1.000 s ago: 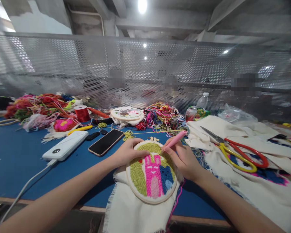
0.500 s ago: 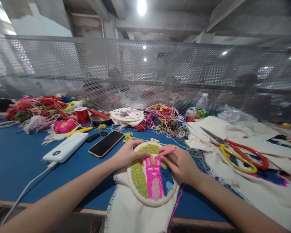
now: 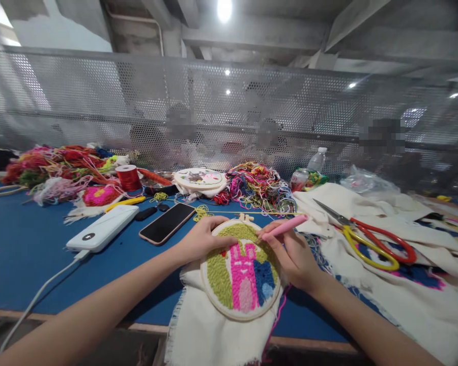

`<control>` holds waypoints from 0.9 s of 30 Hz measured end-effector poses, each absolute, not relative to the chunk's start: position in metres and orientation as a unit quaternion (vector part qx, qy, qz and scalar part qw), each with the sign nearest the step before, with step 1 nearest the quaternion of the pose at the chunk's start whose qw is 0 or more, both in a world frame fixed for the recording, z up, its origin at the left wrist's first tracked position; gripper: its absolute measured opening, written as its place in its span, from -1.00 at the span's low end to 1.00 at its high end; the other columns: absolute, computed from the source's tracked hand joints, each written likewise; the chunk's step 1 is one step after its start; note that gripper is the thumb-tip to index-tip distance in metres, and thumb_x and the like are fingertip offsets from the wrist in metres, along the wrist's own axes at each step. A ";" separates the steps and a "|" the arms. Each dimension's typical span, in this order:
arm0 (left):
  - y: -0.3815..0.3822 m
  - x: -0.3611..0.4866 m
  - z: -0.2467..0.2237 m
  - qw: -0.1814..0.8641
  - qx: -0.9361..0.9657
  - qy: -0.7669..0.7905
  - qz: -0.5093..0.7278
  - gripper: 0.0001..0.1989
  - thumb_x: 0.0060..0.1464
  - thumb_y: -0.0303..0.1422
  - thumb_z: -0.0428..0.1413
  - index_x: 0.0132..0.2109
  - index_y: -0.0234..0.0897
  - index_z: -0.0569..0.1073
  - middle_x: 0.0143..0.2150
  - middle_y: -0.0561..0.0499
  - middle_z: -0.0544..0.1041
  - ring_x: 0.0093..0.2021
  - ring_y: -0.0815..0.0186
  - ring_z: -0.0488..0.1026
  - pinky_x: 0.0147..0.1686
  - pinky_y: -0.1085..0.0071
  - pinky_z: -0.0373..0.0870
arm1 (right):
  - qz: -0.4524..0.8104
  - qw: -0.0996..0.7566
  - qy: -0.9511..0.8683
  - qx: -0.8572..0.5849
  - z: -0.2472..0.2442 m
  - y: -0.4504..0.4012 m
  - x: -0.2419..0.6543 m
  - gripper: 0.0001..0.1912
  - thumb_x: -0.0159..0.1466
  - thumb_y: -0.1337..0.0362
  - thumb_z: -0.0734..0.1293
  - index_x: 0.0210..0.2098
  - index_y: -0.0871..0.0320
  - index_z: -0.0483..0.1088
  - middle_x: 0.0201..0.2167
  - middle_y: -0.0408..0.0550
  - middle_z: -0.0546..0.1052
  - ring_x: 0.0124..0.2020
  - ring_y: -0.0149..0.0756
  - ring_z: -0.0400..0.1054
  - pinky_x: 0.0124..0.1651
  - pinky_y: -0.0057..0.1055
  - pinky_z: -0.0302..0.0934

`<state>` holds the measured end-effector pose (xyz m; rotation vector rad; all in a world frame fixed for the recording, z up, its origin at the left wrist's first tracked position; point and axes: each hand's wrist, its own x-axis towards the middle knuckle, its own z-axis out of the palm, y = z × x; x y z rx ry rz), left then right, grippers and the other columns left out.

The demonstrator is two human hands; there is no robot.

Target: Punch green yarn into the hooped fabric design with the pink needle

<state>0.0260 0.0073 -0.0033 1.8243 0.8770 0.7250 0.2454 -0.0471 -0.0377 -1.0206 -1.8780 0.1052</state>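
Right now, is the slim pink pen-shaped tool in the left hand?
No, the right hand holds the slim pink pen-shaped tool.

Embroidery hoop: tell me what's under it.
Cream cloth shows below it, reaching past the front edge of the blue table; whatever lies directly beneath the stitching is hidden.

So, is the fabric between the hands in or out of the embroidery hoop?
In: the embroidery hoop encircles the stitched pink figure, while the rest of the cream fabric hangs out below the rim.
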 end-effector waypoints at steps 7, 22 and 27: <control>0.007 0.026 -0.003 0.474 0.748 0.361 0.293 -0.71 -0.09 -0.28 0.22 -0.18 -0.30 0.50 -0.30 0.00 0.55 -0.35 0.32 0.45 -0.37 0.45 0.36 | 0.063 0.488 -0.770 -0.407 -0.037 -0.048 0.247 -0.89 0.37 0.26 0.11 -0.17 0.09 0.23 -0.25 -0.02 0.46 -0.22 -0.23 0.42 -0.13 -0.26 0.31; -0.003 0.026 0.010 0.424 0.779 0.345 0.308 -0.65 -0.09 -0.26 0.23 -0.12 -0.30 0.52 -0.20 -0.03 0.57 -0.25 0.26 0.47 -0.25 0.42 0.37 | -0.020 0.424 -0.839 -0.341 -0.028 -0.044 0.247 -0.93 0.31 0.31 0.22 -0.24 0.10 0.33 -0.24 0.00 0.48 -0.16 -0.20 0.36 -0.10 -0.23 0.27; -0.005 0.026 0.014 0.421 0.774 0.352 0.314 -0.61 -0.11 -0.26 0.25 -0.10 -0.30 0.51 -0.22 -0.03 0.58 -0.30 0.28 0.47 -0.32 0.44 0.38 | -0.074 0.378 -0.861 -0.332 -0.025 -0.044 0.244 -0.85 0.30 0.39 0.21 -0.18 0.13 0.37 -0.21 0.04 0.48 -0.13 -0.17 0.30 -0.06 -0.20 0.23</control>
